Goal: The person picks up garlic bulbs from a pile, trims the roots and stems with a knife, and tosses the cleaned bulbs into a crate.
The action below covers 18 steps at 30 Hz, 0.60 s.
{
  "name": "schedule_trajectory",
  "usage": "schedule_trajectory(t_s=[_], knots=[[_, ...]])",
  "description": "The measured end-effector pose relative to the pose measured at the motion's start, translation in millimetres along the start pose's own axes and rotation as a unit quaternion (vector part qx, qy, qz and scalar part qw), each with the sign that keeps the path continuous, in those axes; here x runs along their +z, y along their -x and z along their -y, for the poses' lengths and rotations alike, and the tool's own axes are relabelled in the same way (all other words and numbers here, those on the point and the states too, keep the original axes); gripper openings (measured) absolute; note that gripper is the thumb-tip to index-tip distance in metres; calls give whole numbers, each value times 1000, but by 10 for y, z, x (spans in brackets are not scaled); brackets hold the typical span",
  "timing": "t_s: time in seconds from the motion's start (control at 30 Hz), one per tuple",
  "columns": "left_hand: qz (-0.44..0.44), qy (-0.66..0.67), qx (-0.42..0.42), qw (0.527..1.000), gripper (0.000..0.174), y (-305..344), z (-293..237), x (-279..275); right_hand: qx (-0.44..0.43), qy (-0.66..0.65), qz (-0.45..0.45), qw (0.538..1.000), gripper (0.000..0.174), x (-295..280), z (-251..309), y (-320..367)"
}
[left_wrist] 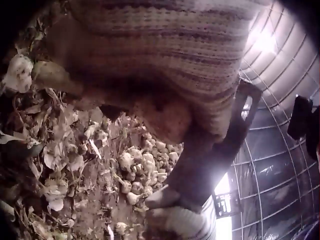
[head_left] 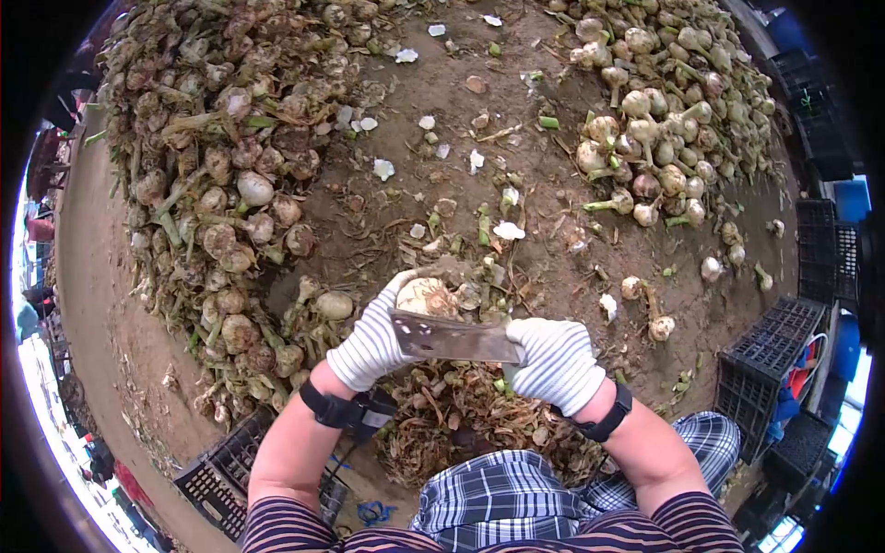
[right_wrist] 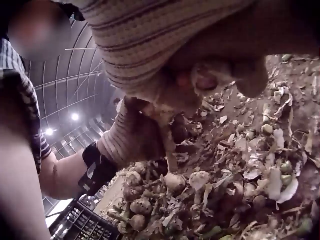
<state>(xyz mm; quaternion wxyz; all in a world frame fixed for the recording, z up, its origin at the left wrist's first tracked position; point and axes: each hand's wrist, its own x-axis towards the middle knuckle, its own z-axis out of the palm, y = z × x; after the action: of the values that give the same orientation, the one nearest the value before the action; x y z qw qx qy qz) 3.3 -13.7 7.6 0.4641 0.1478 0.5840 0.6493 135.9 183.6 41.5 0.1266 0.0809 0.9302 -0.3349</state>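
Garlic heaps (head_left: 221,184), green stem pieces (head_left: 548,122) and white peels (head_left: 508,230) litter brown ground (head_left: 442,83).

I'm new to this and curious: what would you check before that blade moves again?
1. Right hand grips the blade at one end: ok.
2. Left hand holds a garlic bulb: ok.
3. Striped gloves on both hands: ok.
4. Left fingers clear of the edge: cannot tell; the blade overlaps that hand in the head view.
5. Edge lined up with the stem: cannot tell.
6. Garlic piles on both sides: ok.
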Motion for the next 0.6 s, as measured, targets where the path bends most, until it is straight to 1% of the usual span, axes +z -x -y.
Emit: schedule_trajectory(t_s=[0.03, 0.07, 0.13, 0.17, 0.2, 0.27, 0.3, 0.33, 0.37, 0.4, 0.43, 0.47, 0.5, 0.53, 0.57, 0.6], knots=[[-36, 143, -82, 986, 69, 3, 65, 39, -4, 5, 1, 1000, 13, -3, 21, 4], [-7, 46, -10, 999, 59, 29, 86, 92, -9, 11, 0, 1000, 13, -4, 39, 0], [-29, 71, -37, 996, 45, 33, 176, 166, -19, 12, 6, 1000, 14, 9, 66, -2], [-50, 141, -67, 986, 40, 33, 157, 266, -30, 11, 12, 999, 14, 21, 80, -2], [-49, 141, -69, 986, 40, 30, 232, 298, -42, 10, 19, 999, 14, 35, 92, 4], [-48, 324, -59, 943, 41, 8, 312, 363, -26, 16, 23, 999, 14, 106, 40, 4], [-54, 37, 30, 997, 32, 77, 320, 434, -32, 11, 0, 999, 14, 172, -38, 23], [-81, -18, 54, 995, 31, 64, 310, 506, -38, 7, -23, 999, 14, 191, -87, 38], [-75, -108, 74, 988, 31, 107, 259, 519, -13, 19, 7, 1000, 17, 174, -111, 56], [-68, -197, 92, 974, 32, 166, 192, 541, -13, 19, 7, 1000, 17, 160, -183, 68], [-111, -450, 205, 862, 39, 127, 21, 598, 67, 63, 50, 995, 17, 160, -308, 67], [-10, -350, 133, 927, 53, 250, -59, 582, 146, 105, 92, 979, 18, 171, -452, 79], [-28, -273, 153, 949, 50, 334, -154, 590, 201, 106, 79, 971, 19, 246, -624, 197], [-64, -195, 181, 962, 48, 322, -361, 617, 238, 115, 64, 962, 20, 261, -813, 234], [-102, -154, 180, 966, 66, 208, -228, 507, 237, 105, 63, 964, 16, 243, -857, 243], [-123, -112, 178, 970, 84, 86, -97, 406, 273, 85, 38, 958, 14, 248, -865, 248]])
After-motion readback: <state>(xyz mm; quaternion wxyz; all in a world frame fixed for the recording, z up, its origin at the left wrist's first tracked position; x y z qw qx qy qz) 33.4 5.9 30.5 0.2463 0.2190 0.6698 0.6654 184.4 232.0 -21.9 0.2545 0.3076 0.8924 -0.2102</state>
